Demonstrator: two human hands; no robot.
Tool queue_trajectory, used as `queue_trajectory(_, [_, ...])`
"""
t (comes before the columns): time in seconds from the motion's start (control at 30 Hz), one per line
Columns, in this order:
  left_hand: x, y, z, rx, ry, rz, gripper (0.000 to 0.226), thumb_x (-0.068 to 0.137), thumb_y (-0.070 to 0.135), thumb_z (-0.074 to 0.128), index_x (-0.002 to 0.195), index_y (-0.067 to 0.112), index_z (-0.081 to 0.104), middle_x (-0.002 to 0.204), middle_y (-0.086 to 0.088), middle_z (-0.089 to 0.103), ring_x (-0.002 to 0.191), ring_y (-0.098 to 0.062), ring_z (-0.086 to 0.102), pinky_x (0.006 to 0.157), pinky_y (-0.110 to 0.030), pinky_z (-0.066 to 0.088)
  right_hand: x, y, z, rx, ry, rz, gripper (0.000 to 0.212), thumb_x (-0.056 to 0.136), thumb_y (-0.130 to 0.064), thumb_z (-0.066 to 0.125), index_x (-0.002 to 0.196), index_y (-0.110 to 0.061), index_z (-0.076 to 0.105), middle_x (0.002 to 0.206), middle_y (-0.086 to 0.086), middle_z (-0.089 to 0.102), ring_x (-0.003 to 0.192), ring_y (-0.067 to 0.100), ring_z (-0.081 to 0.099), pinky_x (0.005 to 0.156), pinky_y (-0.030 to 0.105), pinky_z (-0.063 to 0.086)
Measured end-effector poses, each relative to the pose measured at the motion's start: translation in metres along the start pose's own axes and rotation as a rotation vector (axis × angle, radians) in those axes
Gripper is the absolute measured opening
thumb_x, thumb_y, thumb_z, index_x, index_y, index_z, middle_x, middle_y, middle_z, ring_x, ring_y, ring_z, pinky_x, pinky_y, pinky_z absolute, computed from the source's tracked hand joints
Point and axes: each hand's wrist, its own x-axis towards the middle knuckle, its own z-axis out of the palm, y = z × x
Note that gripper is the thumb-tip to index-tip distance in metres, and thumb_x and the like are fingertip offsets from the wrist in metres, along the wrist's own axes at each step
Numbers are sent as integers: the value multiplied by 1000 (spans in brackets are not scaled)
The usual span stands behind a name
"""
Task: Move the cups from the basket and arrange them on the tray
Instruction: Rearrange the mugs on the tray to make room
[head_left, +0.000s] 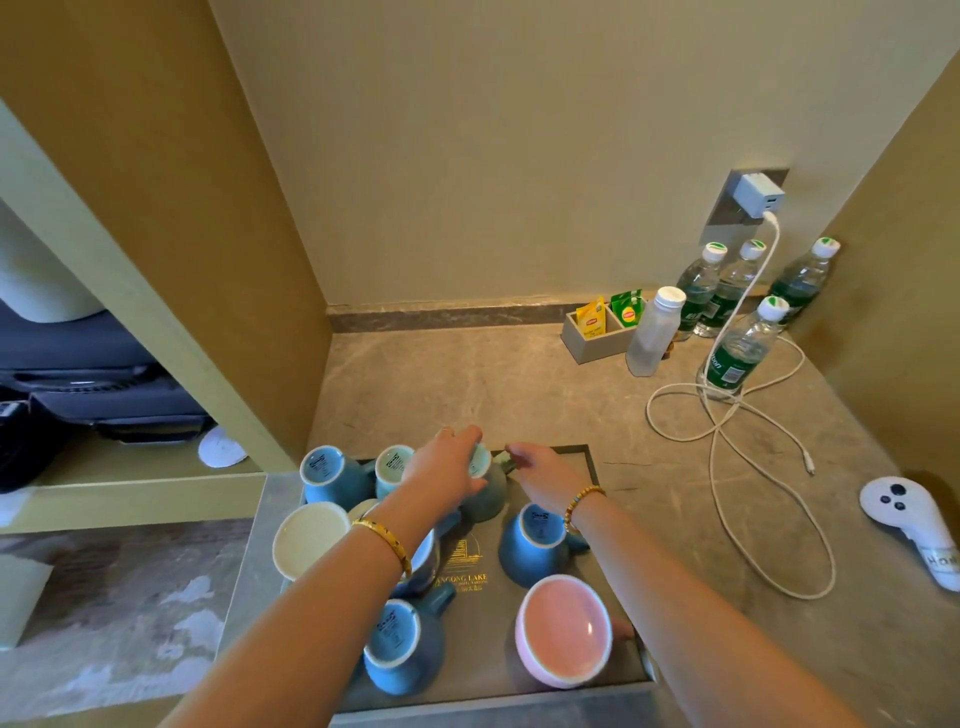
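**Cups upside down on the tray, both hands at the far one**

The stone counter (467, 374) fills the alcove, and near its front edge lies the dark tray (589, 467) with gold lettering. Upside-down cups crowd it: a pink cup (563, 631) at the near right, a blue cup (535, 540) just behind it, another blue cup (402, 647) at the near left, a cream cup (309, 540) at the left edge, and a blue cup (332, 470) and a pale green cup (392, 467) along the far left. No basket is in sight.

The left hand (449, 467) curls over a grey-green cup (488, 493) at the far middle of the tray, gripping its upturned base. The right hand (540, 467) lies just beside that cup, fingers reaching to its handle side; whether they grasp it I cannot tell.

Far right stand four water bottles (743, 348), a white bottle (652, 332), a tea-bag box (597, 332), a looping white cable (727, 431) and a white controller (909, 525).
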Motion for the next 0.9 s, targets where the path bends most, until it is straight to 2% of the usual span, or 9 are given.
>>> queue_trajectory(0.17, [0, 5, 2, 33, -11, 5, 53, 83, 32, 65, 129, 24, 39, 124, -10, 50, 109, -31, 55, 87, -41, 47, 4, -4, 5, -156, -80, 28, 42, 91, -5, 34, 132, -10, 45, 110, 10, 59, 82, 15, 52, 69, 28, 45])
queue_trajectory(0.23, [1, 8, 3, 35, -8, 20, 53, 84, 31, 64, 130, 23, 38, 125, -10, 49, 110, -32, 54, 88, -42, 47, 6, -2, 7, -200, -85, 33, 38, 92, -6, 34, 129, -7, 46, 91, 3, 55, 75, 14, 49, 65, 24, 40])
queue_trajectory(0.33, [1, 7, 6, 21, 10, 31, 51, 84, 29, 64, 128, 23, 39, 123, -10, 50, 109, -32, 54, 88, -42, 48, 5, 1, 8, -258, -80, 43, 20, 94, -9, 35, 103, -11, 53, 67, -3, 45, 60, 10, 44, 52, 19, 32])
queue_trajectory(0.4, [1, 6, 7, 16, 25, 31, 50, 85, 29, 63, 128, 23, 39, 122, -11, 50, 109, -31, 54, 87, -41, 48, 1, 4, 6, -259, -88, 43, 18, 95, -11, 34, 99, -15, 52, 73, -1, 52, 70, 15, 53, 56, 18, 35])
queue_trajectory(0.47, [1, 4, 8, 10, 43, 26, 50, 85, 29, 63, 128, 23, 39, 122, -11, 50, 109, -31, 54, 87, -40, 48, -4, 6, 3, -246, -92, 33, 28, 96, -13, 34, 115, -13, 54, 101, 7, 63, 92, 21, 58, 70, 22, 41])
queue_trajectory(0.57, [1, 3, 8, 3, 55, 22, 49, 85, 29, 63, 127, 22, 40, 121, -11, 50, 108, -31, 53, 87, -41, 48, -14, 9, 0, -210, -59, 4, 34, 97, -17, 34, 126, -11, 51, 123, 13, 59, 104, 22, 56, 85, 28, 43])
queue_trajectory(0.67, [0, 4, 8, 10, 53, 17, 46, 85, 30, 62, 125, 21, 41, 120, -11, 50, 107, -32, 53, 85, -42, 48, -26, 9, -1, -180, -54, 12, 40, 99, -19, 33, 137, -11, 40, 137, 11, 49, 124, 24, 47, 100, 30, 37])
queue_trajectory(0.8, [0, 3, 7, 33, 47, 18, 45, 87, 30, 61, 125, 20, 41, 120, -13, 50, 109, -32, 52, 86, -41, 46, -41, 12, 1, -171, -63, 2, 43, 96, -30, 41, 133, -8, 41, 135, 15, 49, 121, 28, 48, 97, 32, 39])
queue_trajectory(0.9, [-3, 1, 7, 67, 51, 25, 46, 87, 31, 60, 128, 21, 40, 124, -13, 50, 113, -31, 50, 93, -41, 43, -49, 17, 4, -224, -68, 14, 66, 84, -47, 57, 135, -12, 35, 136, 11, 44, 120, 27, 48, 92, 32, 41])
